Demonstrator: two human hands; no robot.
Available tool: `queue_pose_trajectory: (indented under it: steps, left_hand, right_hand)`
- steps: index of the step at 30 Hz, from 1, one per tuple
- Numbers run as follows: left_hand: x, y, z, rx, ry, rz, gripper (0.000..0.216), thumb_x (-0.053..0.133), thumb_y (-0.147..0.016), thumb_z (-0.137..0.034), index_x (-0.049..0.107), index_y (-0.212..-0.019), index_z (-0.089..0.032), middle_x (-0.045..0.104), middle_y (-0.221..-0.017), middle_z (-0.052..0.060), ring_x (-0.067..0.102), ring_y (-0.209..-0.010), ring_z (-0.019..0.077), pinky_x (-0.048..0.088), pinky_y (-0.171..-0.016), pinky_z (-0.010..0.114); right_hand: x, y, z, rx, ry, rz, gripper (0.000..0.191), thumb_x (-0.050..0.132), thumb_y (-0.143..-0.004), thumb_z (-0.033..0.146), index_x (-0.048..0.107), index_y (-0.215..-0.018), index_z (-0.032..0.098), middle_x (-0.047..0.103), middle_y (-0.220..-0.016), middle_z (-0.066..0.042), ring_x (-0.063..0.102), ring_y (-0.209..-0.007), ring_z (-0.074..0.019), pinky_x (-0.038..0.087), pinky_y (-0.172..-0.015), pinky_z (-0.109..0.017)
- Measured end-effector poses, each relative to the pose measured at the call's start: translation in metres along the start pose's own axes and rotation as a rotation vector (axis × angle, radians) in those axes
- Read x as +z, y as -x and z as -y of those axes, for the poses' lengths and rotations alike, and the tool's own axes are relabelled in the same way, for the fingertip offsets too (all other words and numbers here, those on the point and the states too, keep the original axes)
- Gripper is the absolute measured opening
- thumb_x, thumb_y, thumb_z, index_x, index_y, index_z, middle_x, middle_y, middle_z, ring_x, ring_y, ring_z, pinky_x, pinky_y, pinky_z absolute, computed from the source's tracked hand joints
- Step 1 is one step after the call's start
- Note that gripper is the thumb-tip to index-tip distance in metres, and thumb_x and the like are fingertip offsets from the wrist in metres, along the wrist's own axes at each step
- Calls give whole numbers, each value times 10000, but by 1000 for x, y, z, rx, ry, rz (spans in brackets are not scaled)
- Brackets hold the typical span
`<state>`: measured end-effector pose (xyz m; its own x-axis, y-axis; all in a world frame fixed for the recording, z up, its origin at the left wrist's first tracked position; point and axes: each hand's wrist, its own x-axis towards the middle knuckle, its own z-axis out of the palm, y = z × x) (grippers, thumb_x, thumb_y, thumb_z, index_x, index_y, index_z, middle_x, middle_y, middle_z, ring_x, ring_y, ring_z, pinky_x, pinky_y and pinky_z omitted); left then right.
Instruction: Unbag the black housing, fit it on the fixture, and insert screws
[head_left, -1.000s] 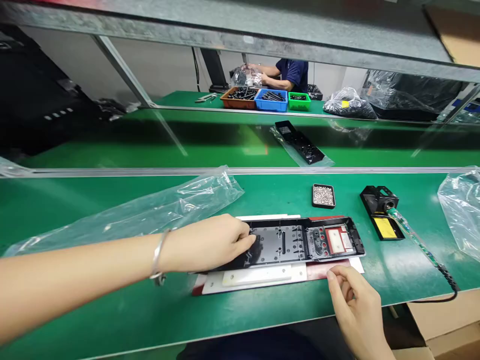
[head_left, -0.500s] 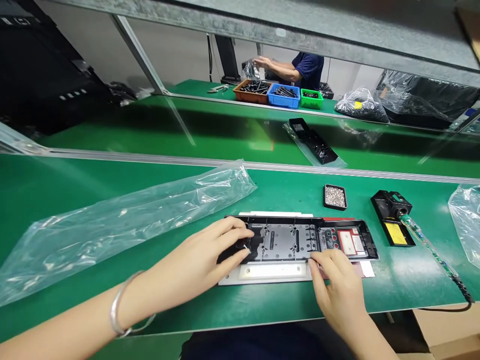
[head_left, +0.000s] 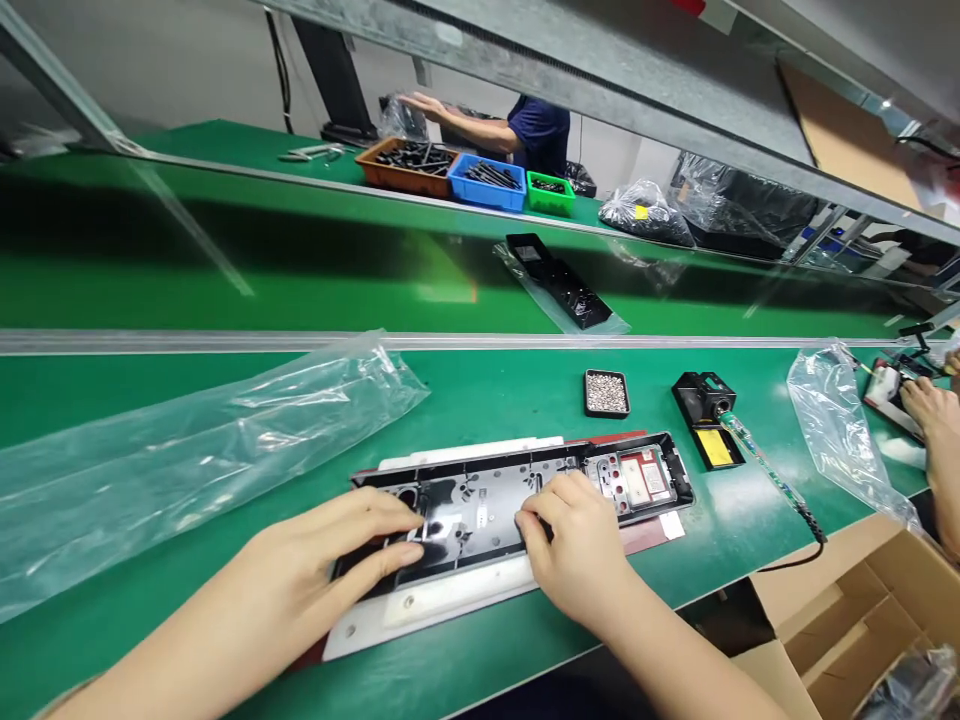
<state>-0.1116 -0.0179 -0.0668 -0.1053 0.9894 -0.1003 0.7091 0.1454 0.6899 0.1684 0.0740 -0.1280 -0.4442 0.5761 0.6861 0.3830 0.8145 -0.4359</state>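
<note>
Far left, a long clear plastic bag lies slack across the green bench, empty as far as I can tell, its near end just beside the work. Now the left hand: flat and spread, fingers extended onto the left end of the black plastic housing, pressing down, not closed around anything. The housing sits inner side up on a white fixture plate at the front of the bench, with a red-and-white panel at its right end. The right hand comes in at the middle, fingers curled down onto the housing's near edge; whether something small is pinched under the fingertips I cannot tell, they hide it. Risk here, as I read it: both hands bear on one long thin part, so uneven pressure could tip it off the plate or skid the plate toward the bench edge, which is close. Further right, a small black tray of screws stands apart behind the housing, and a soldering iron rests in its black stand, its cable trailing off the front; a stray forearm could snag that cable and drag the iron over. Far right, another clear bag, and a co-worker's hand at its own piece
</note>
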Motion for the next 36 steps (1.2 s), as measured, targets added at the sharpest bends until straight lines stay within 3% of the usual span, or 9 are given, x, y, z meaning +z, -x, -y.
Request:
queue_pose_trajectory:
  steps: [6, 11, 17, 21, 26, 31, 36]
  left_hand:
    - [9, 4, -2, -13, 49, -66, 809, 545, -842, -1138, 888, -937, -411, 825, -1145, -81, 773, -1130, 150, 592, -1061, 152]
    - [2, 1, -5, 42, -7, -52, 775, 511, -886, -1119, 889, -936, -443, 822, -1134, -72, 762, -1153, 153, 595, -1061, 185]
    - [-2, 2, 5, 150, -76, -59, 647, 562, -955, -1024, 897, -1056, -480, 812, -1283, -48, 784, -1240, 172, 630, -1133, 208]
    - [3, 6, 2, 295, -124, -117, 640, 500, -1090, -888, 889, -1033, -383, 836, -1147, -37, 804, -1105, 115, 665, -990, 192]
    - [11, 8, -6, 522, -201, -202, 479, 540, -1206, -549, 824, -1074, -187, 823, -1040, 24, 790, -956, 119, 685, -853, 240]
    - [16, 8, -2, 634, -291, -277, 282, 609, -1194, -386, 778, -1146, -166, 805, -1060, 24, 776, -990, 133, 704, -904, 259]
    - [1, 6, -6, 717, -424, -258, 249, 576, -1196, -345, 766, -1221, -185, 784, -1182, 32, 764, -1097, 150, 681, -906, 256]
  right_hand:
    - [-2, 6, 0, 1, -28, 7, 267, 567, -1206, 180, 737, -1006, 130, 607, -974, -44, 489, -933, -170, 366, -826, -325]
    - [-8, 6, 3, -21, -62, 19, 285, 544, -1232, 173, 723, -1019, 109, 592, -1003, -45, 462, -947, -174, 345, -845, -327]
    - [-11, 6, 3, -30, -86, 33, 215, 546, -1200, 81, 700, -1052, 98, 586, -1024, -47, 448, -969, -170, 345, -882, -324]
    - [-13, 6, 4, -46, -92, 57, 208, 542, -1197, 58, 693, -1059, 94, 587, -1029, -45, 436, -969, -174, 343, -890, -318]
    - [-11, 5, 3, -60, -57, 31, 242, 533, -1209, 73, 696, -1032, 101, 600, -1012, -31, 423, -939, -174, 314, -861, -313]
    - [-8, 7, 1, -46, -62, 12, 216, 542, -1206, 68, 671, -1038, 108, 594, -1015, -23, 444, -960, -169, 327, -872, -312]
    - [-24, 11, 8, -92, -29, -7, 112, 543, -1235, 98, 650, -1259, 122, 593, -1103, -34, 476, -1021, -147, 375, -933, -280]
